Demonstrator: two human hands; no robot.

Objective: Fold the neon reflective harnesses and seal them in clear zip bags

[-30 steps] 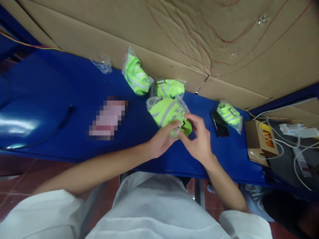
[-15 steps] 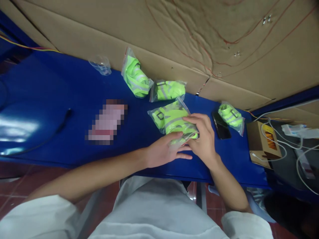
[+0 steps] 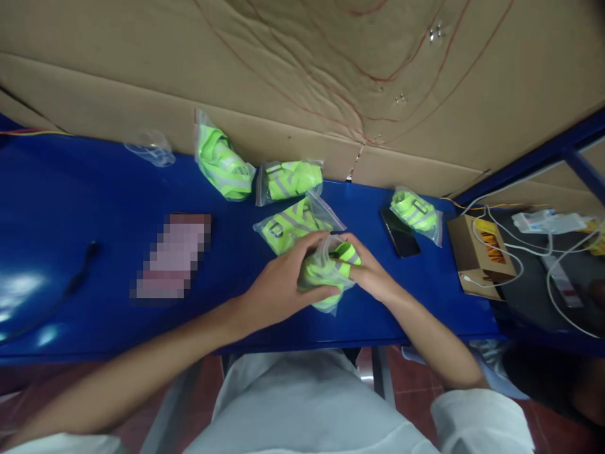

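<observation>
Between my hands is a clear plastic bag with a neon green reflective strap, close to the table's front edge. My left hand wraps round its left side, thumb below and fingers above. My right hand grips the right side, with fingers at the bag's mouth and on the strap. Just behind them lies a bagged green strap with a black buckle. Farther back are another bagged strap and a bulkier one leaning near the cardboard.
A black phone lies beside a bagged strap at the right. Beyond is a cardboard box with white cables. A blurred-out pinkish item, a black cable and an empty clear bag are on the left.
The held bag has turned more upright and its green strap shows more. My left hand now curls round it, and my right fingers have moved to its mouth. The view has shifted.
</observation>
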